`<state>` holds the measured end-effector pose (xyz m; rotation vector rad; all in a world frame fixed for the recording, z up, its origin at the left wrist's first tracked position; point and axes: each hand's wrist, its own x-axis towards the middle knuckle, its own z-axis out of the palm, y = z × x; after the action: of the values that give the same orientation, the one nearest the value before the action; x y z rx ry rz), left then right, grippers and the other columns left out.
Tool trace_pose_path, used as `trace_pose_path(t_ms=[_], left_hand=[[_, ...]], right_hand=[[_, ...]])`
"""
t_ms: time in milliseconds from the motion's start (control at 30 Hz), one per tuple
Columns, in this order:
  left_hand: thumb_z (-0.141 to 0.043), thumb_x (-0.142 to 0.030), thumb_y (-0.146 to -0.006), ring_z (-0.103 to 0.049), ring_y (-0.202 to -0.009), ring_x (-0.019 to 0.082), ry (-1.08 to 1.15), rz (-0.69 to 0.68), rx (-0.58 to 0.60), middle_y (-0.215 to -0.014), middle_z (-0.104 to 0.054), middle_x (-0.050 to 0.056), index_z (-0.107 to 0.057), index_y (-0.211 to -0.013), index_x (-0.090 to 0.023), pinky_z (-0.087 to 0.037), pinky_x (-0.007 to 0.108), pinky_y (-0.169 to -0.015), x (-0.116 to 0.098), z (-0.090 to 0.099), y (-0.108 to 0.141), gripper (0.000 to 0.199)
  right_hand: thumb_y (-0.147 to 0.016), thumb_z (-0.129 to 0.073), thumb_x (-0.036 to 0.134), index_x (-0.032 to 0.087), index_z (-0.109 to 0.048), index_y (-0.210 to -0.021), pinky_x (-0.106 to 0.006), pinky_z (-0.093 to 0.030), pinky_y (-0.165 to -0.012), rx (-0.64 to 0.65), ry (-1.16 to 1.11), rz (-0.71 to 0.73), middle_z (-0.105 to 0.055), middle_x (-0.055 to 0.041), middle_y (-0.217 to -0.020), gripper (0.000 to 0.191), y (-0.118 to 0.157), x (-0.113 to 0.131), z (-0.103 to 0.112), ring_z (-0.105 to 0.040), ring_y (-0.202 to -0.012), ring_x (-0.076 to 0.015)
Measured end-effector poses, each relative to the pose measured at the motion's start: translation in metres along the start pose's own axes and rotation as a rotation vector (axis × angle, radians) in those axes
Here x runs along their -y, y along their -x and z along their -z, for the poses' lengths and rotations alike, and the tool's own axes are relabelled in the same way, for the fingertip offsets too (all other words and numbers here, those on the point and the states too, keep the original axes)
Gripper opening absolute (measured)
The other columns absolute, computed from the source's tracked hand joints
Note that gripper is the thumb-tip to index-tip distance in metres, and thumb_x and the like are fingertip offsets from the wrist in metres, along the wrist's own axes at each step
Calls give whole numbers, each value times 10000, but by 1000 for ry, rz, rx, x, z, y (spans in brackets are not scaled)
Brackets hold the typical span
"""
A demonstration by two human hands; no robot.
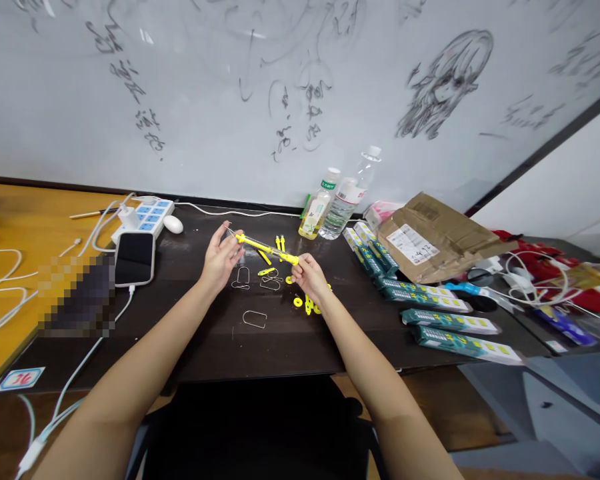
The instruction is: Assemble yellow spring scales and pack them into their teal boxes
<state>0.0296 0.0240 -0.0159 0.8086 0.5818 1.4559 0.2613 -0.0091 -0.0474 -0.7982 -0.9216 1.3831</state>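
- Yellow plastic caps both ends of a slim, clear-shafted rod point(260, 245), held slantwise above the dark tabletop point(295, 347), its right end lower in view than its left.
- The right hand point(311, 275) grasps the rod's right end, thumb and fingers pinched together on the yellow plastic.
- The left hand point(222, 257) is at the other end, fingers raised around a thin wire tip; whether they are closed on it, I cannot tell.
- Below the rod, a small yellow stick point(264, 256) and a yellow clip-like piece point(267, 272) lie near each other.
- Bent metal wires lie on the tabletop: a single loop point(255, 319) nearest the person, others farther back.
- Yellow rings point(298, 302) and other small yellow parts lie beside and partly behind the right forearm.
- Two bottles, one with yellow liquid point(315, 215) and one clear point(347, 200), stand upright at the back.
- Green-and-white boxes point(445, 320) lie to the right, near a brown cardboard package point(430, 233).
- On the left, a phone point(135, 259) lies by a power strip point(155, 217).
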Motion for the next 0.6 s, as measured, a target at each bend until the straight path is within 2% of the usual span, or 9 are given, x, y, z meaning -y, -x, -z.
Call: trace_pose_path(t_ms=[233, 500, 600], left_hand=[[-739, -216, -730, -655, -902, 124, -47, -50, -39, -1093, -684, 21, -542, -1256, -292, -524, 210, -756, -3, -1, 0, 566], [-760, -211, -695, -657, -814, 102, -57, -58, -49, -1028, -698, 20, -544, -1232, -262, -518, 187, -698, -4, 0, 0, 581], [-746, -224, -699, -661, -795, 106, -60, -54, -55, -1011, -700, 23, -546, -1172, -246, -518, 206, -707, -4, -1, 0, 514]], right_hand=[[-736, -674, 278, 231, -423, -748, -230, -496, -528, 67, -2, -31, -418, 81, -557, 255, 4, 7, -2, -428, -508, -84], [-704, -651, 200, 232, -419, -744, -241, -514, -551, 78, 37, 20, -426, 96, -521, 237, 5, 6, -2, -416, -479, -73], [-699, -638, 183, 231, -422, -741, -231, -510, -534, 68, 46, 44, -413, 101, -506, 225, 5, 8, -1, -406, -466, -69]])
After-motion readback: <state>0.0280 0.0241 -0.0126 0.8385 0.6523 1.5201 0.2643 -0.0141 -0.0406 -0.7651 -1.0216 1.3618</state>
